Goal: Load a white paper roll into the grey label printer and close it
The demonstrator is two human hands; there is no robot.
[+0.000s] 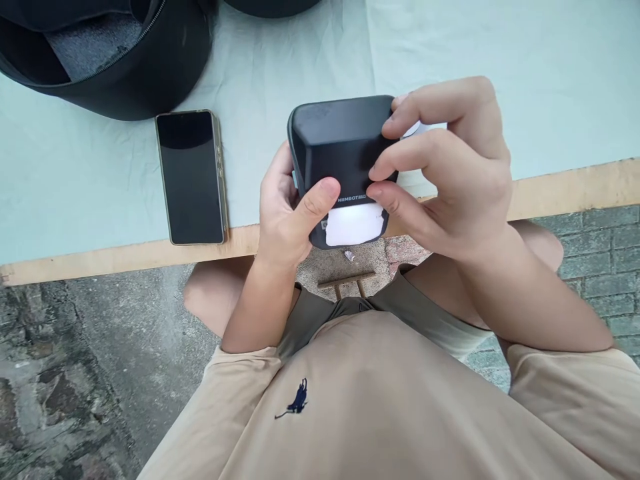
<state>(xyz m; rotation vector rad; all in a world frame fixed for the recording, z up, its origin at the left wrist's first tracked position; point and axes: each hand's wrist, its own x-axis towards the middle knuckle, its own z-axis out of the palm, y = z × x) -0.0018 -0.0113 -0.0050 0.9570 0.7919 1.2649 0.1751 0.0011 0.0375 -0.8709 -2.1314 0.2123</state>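
Observation:
My left hand [285,210] is wrapped round the left side of a black NIIMBOT label printer [345,150], its thumb lying on the front near the brand name. A blank white label [355,225] covers the lower part of the printer's face. At the printer's right side is my right hand [445,173], its fingers curled. Its thumb and a fingertip come close together over the printer's front, and other fingertips rest at the upper right edge. Whether something small lies between thumb and finger cannot be made out.
A black phone [193,177] lies on the pale cloth [560,87] to the left. Behind it stands an open black zippered case [165,60] with grey material inside. Part of another dark object [273,7] shows at the top. The wooden table edge [575,187] runs before my knees.

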